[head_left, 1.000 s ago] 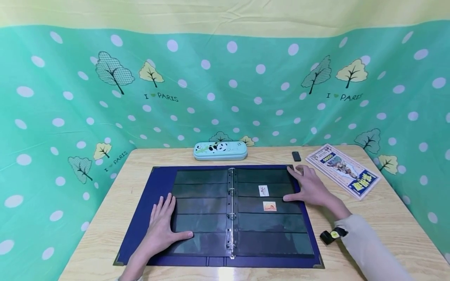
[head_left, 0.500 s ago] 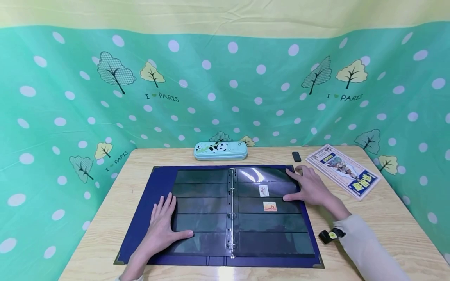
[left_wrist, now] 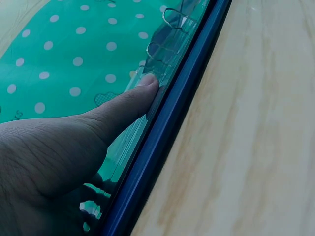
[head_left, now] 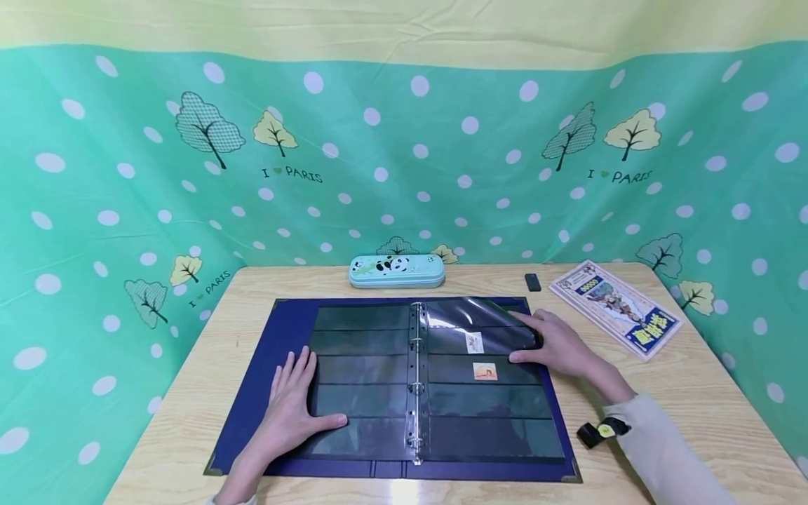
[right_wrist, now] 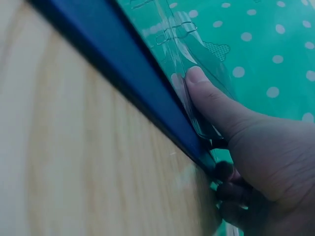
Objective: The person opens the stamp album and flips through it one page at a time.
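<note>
A navy ring-binder stamp album [head_left: 252, 393] lies open on the table, with black pocket pages on both sides of its metal rings [head_left: 416, 388]. My left hand [head_left: 287, 407] rests spread on the left page [head_left: 362, 403], thumb stretched across it. On the right page [head_left: 489, 438], a pale stamp [head_left: 473, 343] sits above an orange stamp [head_left: 485, 372]. My right hand [head_left: 558, 344] pinches this page at its outer edge, and its top corner [head_left: 520, 337] is lifted and curled over. In the right wrist view the thumb [right_wrist: 209, 96] lies on the glossy sheet, the other fingers curled below.
A light blue panda pencil case [head_left: 396, 271] stands behind the album. A small black object [head_left: 533, 282] and a booklet with a cartoon cover [head_left: 615, 308] lie at the back right. Green dotted cloth [head_left: 404, 175] hangs around the table's back and sides.
The right page's top outer corner has come up and curled inward, drawn by my right hand's fingers, which have moved down toward the thumb. My left hand has stayed put.
</note>
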Demonstrator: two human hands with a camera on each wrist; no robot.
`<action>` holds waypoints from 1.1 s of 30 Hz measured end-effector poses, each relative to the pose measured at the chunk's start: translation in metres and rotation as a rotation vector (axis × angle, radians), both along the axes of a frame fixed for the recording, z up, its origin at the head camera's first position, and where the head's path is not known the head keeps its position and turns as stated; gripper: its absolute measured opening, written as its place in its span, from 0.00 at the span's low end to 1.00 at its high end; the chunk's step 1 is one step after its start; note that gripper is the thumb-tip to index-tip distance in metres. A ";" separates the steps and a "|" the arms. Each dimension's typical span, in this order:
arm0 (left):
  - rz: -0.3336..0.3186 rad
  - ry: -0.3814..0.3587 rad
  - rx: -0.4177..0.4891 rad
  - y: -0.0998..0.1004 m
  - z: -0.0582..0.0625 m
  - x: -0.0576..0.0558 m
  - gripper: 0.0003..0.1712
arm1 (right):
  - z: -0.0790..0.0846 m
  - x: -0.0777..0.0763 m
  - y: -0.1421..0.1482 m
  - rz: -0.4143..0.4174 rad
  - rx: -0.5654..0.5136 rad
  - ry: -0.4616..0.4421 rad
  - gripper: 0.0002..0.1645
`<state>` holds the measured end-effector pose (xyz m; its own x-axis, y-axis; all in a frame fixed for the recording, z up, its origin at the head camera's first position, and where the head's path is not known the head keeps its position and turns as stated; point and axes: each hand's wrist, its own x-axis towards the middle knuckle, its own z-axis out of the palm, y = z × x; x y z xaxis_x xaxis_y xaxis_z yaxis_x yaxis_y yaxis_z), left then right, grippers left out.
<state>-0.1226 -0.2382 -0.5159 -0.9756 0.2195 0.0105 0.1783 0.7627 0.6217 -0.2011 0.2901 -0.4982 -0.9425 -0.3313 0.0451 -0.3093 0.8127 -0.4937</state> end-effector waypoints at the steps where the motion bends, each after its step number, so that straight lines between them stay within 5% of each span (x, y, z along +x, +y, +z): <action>1: 0.000 -0.002 -0.005 0.000 0.000 0.000 0.83 | -0.001 0.000 0.000 0.001 -0.007 -0.006 0.59; 15: 0.004 0.001 -0.014 0.001 0.000 0.000 0.83 | -0.006 0.006 -0.002 -0.042 -0.065 -0.011 0.69; 33: -0.002 -0.004 -0.022 0.003 0.003 0.000 0.83 | 0.001 0.031 0.002 -0.066 -0.195 -0.084 0.53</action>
<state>-0.1226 -0.2353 -0.5128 -0.9752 0.2211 0.0022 0.1773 0.7758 0.6056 -0.1703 0.2922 -0.4975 -0.9650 -0.2613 0.0225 -0.2096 0.7166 -0.6653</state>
